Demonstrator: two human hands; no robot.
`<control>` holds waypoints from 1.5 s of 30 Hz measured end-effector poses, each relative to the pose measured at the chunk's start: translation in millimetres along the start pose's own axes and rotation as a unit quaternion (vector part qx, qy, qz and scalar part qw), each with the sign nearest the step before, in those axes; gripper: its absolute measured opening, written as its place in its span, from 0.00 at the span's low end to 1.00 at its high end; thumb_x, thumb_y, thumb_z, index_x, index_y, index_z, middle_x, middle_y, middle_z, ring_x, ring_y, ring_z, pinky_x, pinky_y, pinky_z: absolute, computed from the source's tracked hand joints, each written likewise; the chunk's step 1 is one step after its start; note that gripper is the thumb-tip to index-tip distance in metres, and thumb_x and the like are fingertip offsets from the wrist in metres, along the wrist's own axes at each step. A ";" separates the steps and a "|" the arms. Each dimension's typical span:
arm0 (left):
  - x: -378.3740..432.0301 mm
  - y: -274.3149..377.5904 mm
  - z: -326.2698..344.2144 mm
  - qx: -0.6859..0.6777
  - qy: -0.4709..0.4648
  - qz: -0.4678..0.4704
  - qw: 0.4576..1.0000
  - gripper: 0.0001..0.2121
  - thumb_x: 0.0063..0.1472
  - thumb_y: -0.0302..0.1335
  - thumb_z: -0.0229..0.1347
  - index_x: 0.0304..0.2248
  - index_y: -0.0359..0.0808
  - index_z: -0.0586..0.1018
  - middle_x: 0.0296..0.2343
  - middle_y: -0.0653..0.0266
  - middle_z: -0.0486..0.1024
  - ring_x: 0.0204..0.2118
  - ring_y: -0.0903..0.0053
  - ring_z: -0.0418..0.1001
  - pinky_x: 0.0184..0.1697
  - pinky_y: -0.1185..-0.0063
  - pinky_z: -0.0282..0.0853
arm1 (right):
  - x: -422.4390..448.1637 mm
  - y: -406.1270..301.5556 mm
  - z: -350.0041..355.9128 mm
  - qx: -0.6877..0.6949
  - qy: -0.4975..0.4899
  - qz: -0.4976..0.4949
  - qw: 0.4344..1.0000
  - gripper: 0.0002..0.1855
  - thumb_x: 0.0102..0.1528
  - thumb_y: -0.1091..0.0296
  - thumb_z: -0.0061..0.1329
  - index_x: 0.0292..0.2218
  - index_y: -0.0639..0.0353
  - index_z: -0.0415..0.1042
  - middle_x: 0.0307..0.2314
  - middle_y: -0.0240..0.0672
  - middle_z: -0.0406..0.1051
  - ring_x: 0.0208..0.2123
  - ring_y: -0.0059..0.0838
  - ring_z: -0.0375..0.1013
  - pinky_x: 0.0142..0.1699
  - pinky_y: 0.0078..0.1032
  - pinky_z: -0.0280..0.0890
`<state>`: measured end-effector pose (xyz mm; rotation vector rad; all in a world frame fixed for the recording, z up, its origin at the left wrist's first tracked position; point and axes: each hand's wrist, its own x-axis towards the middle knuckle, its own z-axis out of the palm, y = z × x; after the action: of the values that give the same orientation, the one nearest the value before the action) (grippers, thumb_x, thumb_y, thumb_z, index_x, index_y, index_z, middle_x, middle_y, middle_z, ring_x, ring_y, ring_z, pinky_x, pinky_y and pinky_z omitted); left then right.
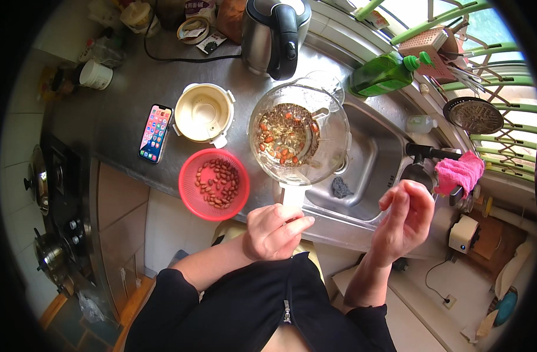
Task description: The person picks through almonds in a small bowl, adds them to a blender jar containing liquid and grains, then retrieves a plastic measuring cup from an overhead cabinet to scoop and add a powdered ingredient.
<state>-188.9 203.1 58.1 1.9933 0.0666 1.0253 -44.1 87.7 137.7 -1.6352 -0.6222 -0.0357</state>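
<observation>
My left hand (277, 233) is curled just in front of the white handle (293, 196) of a clear blender jug; whether it touches the handle or holds anything small, I cannot tell. The jug (332, 149) stands at the sink's left edge, with peanuts, dark seeds and pale flakes (286, 136) inside. Over the sink's front right corner, my right hand (405, 220) is raised with bent fingers drawn close together, and no object shows in it. Left of the jug, a red plastic basket (187, 198) contains reddish-brown peanuts (217, 182). Behind the basket stands a cream-coloured round container (182, 110).
A smartphone (155, 134) lies lit on the steel counter. An electric kettle (264, 44) stands behind the jug. The sink (369, 176) holds a dark scouring pad (341, 188); a green detergent bottle (378, 75) is behind it, and a pink cloth (460, 174) hangs over the tap.
</observation>
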 end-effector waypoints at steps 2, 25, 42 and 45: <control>0.0 2.3 0.1 -0.005 0.000 -0.001 1.000 0.14 0.41 0.14 0.51 0.32 0.31 0.78 0.26 0.61 0.71 0.20 0.75 0.70 0.19 0.80 0.66 | -4.1 8.5 -7.6 0.085 0.012 0.143 0.986 0.08 0.58 0.73 0.45 0.39 0.66 0.67 0.24 0.37 0.68 0.22 0.21 0.66 0.26 0.15 0.61; -45.6 13.9 78.7 0.243 -0.277 -0.126 0.921 0.10 0.52 0.27 0.55 0.34 0.35 0.75 0.38 0.57 0.71 0.32 0.67 0.74 0.35 0.74 0.71 | -56.2 167.6 -50.3 -0.345 -0.169 0.016 0.923 0.06 0.40 0.73 0.55 0.23 0.59 0.71 0.37 0.38 0.68 0.49 0.45 0.59 0.50 0.37 0.58; -88.5 31.2 79.4 0.267 -0.132 -0.304 0.905 0.08 0.53 0.25 0.55 0.34 0.35 0.75 0.35 0.60 0.72 0.31 0.69 0.75 0.33 0.74 0.71 | -70.4 189.4 -20.4 -0.087 -0.298 0.156 0.938 0.16 0.53 0.73 0.46 0.44 0.60 0.69 0.38 0.40 0.71 0.33 0.31 0.74 0.39 0.27 0.68; -104.3 29.2 64.8 0.243 -0.016 -0.374 0.895 0.06 0.53 0.24 0.54 0.33 0.35 0.76 0.32 0.60 0.72 0.27 0.71 0.74 0.30 0.75 0.70 | -81.6 179.9 -22.3 -0.046 -0.315 0.192 0.929 0.12 0.54 0.77 0.44 0.42 0.65 0.70 0.34 0.37 0.73 0.33 0.24 0.74 0.39 0.20 0.67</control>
<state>-222.7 99.5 -5.7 2.1214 1.0797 0.4832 -32.2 31.5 -52.6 -1.8363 -0.7731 0.7847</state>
